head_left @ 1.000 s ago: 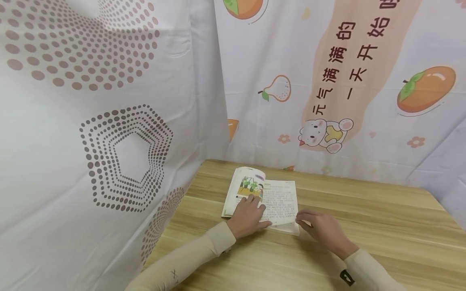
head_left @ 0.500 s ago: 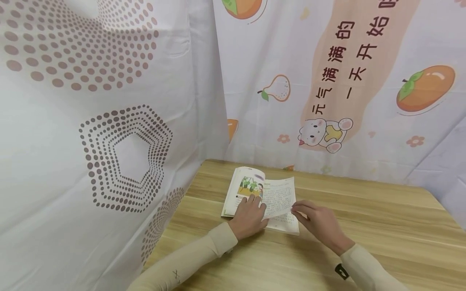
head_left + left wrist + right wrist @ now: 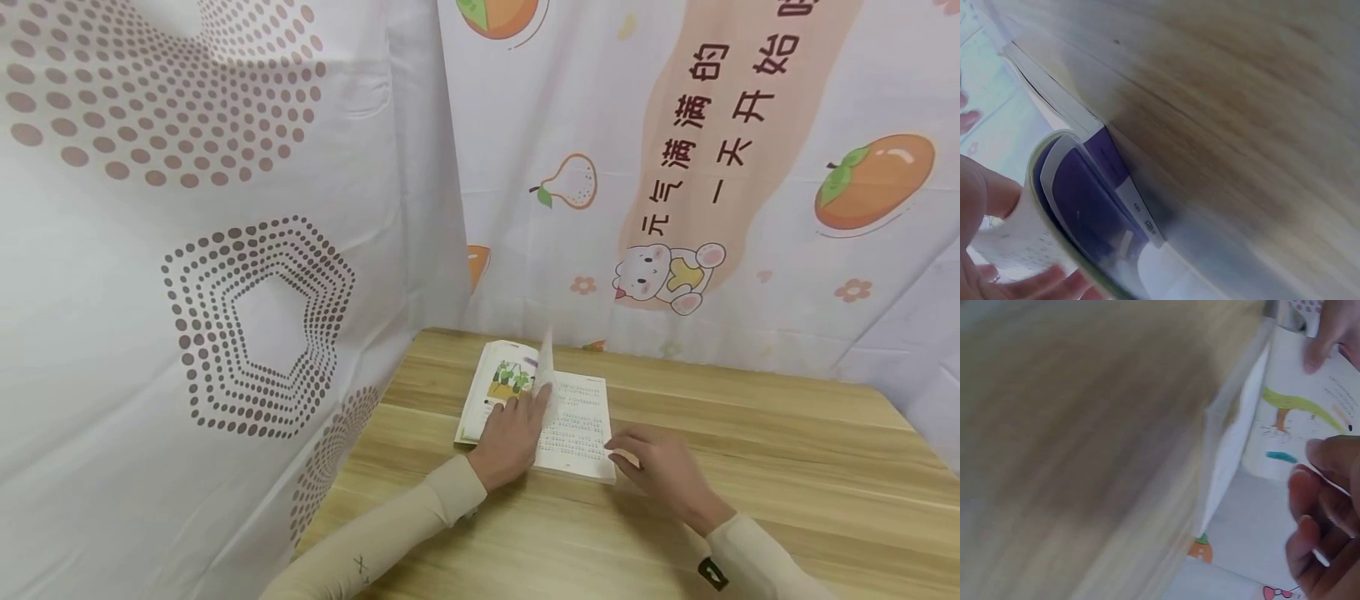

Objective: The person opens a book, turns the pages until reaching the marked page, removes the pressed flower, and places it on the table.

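An open book (image 3: 573,437) lies on the wooden table, with an illustrated page (image 3: 510,379) on its left side and printed text on its right. One page (image 3: 547,358) stands nearly upright near the fold. My left hand (image 3: 506,433) rests over the left pages, extended fingers against the base of that upright page. In the left wrist view the curved book edge (image 3: 1047,187) and its purple cover show beside the hand. My right hand (image 3: 656,462) is at the right edge of the book, fingers bent, with a gap between thumb and index fingertip in the right wrist view.
The wooden table (image 3: 750,433) extends right of the book and in front of it. A white curtain with dotted patterns (image 3: 187,333) hangs along the left side. Behind the table hangs another cloth (image 3: 525,250) printed with fruit and lettering.
A right-hand page has been lifted and swung leftward, now standing near the fold and uncovering another text page. The right hand went inward with it, then back to the book's right edge.
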Available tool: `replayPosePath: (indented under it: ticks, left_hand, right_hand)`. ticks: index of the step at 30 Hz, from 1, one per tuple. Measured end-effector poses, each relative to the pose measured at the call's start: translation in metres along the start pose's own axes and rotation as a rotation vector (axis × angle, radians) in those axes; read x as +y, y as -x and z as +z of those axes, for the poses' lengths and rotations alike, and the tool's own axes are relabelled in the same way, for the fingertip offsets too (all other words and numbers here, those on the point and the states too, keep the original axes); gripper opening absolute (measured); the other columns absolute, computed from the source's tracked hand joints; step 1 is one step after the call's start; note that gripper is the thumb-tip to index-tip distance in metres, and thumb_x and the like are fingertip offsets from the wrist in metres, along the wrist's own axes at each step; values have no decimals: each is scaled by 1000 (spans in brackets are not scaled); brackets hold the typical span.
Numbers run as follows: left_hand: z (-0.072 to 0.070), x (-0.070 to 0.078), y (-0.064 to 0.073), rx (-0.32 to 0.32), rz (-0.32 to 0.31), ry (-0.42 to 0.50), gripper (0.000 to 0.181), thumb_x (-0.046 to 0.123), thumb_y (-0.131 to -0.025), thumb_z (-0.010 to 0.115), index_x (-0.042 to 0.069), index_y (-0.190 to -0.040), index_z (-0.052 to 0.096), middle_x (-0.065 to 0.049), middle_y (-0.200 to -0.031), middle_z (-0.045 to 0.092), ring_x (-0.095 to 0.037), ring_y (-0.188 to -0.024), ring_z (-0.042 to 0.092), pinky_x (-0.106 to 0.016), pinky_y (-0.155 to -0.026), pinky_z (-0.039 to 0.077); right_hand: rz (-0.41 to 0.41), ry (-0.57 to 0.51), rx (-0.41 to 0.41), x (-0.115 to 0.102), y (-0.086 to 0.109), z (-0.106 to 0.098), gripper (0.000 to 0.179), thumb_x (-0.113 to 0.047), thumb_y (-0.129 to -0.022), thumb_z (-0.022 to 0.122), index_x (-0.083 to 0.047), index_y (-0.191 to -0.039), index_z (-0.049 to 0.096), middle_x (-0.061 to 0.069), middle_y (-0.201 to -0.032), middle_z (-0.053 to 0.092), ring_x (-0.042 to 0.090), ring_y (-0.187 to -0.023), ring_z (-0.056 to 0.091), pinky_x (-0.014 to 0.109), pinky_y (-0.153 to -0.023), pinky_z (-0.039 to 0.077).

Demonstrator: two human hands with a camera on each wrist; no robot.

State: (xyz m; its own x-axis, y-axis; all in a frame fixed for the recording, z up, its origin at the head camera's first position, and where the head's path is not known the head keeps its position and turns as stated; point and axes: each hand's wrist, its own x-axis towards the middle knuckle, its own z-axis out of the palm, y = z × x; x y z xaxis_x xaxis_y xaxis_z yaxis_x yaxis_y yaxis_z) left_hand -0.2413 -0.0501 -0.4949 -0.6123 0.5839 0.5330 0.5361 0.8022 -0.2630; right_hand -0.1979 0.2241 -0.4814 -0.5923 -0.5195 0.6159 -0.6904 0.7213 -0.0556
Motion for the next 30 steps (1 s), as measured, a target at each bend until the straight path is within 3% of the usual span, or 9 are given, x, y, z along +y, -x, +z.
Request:
replayPosePath:
  ticks: [2,5,8,11,14,18,23,30]
  left_hand:
    - [-1,-2,0,12,0,9,76,12,-91,68,4,-157,33,-22,-129,58,-27,-95,63,-33,-66,51]
    - [-2,-4,-1,15,0,20,78,9,-85,78,11,-154,41,-28,-144,47,-37,-119,58,-41,-85,55]
    - [-3,-5,-1,-10,4,-5,67,11,-83,82,17,-143,55,-24,-148,45,-41,-135,46,-49,-103,47]
    - [-4,-6,1,-64,14,-51,51,13,-84,83,20,-131,65,-15,-144,51,-36,-137,43,-49,-107,42]
    - [-4,-7,3,-101,30,-48,42,16,-83,84,20,-123,70,-9,-136,57,-29,-127,50,-43,-99,46]
    - [-4,-9,6,-100,63,17,36,17,-80,88,15,-113,75,-6,-119,66,-20,-101,56,-30,-77,50]
    - [-4,-9,7,-102,87,47,22,15,-85,83,13,-106,76,-2,-97,67,-14,-77,48,-23,-61,40]
    - [-2,-10,6,-57,105,18,7,17,-88,72,14,-93,76,1,-81,62,-12,-67,37,-20,-53,30]
  right_hand:
    - [57,13,-88,0,6,2,24,-10,-75,91,-15,-96,78,-2,-99,74,11,-76,69,30,-63,57]
    - [126,29,-210,-2,12,4,21,-15,-80,88,-15,-98,78,-1,-103,73,16,-82,71,34,-68,59]
    - [135,52,-274,-2,17,5,17,-19,-83,86,-17,-98,78,-1,-103,72,16,-81,71,32,-66,59]
    - [111,60,-297,-1,19,6,14,-21,-84,85,-19,-95,79,-1,-102,71,15,-80,71,30,-64,58]
    - [107,58,-308,0,20,7,11,-21,-83,86,-20,-93,80,-2,-103,71,14,-80,71,29,-64,58]
    - [102,60,-290,-2,20,8,10,-19,-84,85,-18,-92,80,-2,-102,72,14,-81,71,31,-65,58]
    - [53,49,-209,-3,19,10,12,-16,-84,85,-15,-94,80,-3,-100,74,13,-83,72,34,-67,59]
    - [26,41,-153,-3,16,12,13,-12,-80,87,-15,-90,80,-5,-95,75,13,-81,72,34,-66,58]
